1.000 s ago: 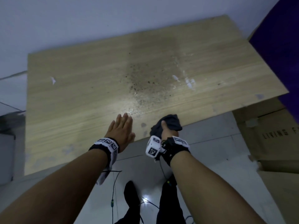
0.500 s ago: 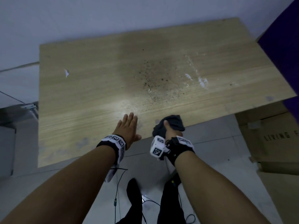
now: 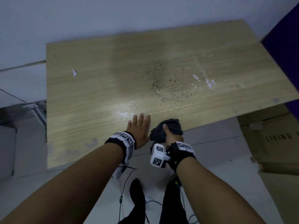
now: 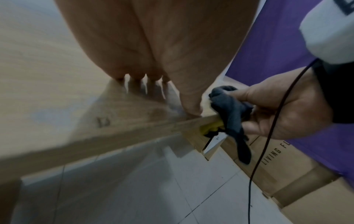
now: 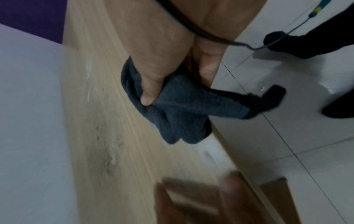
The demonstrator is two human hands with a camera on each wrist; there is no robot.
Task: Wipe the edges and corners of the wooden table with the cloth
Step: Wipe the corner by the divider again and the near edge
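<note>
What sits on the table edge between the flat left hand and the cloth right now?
Nothing: in the head view only a narrow strip of bare wooden table separates the left hand from the cloth held by the right hand.

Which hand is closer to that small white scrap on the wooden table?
Left. The left hand lies flat toward the white scrap; the right hand, gripping the dark grey cloth, is farther away.
</note>
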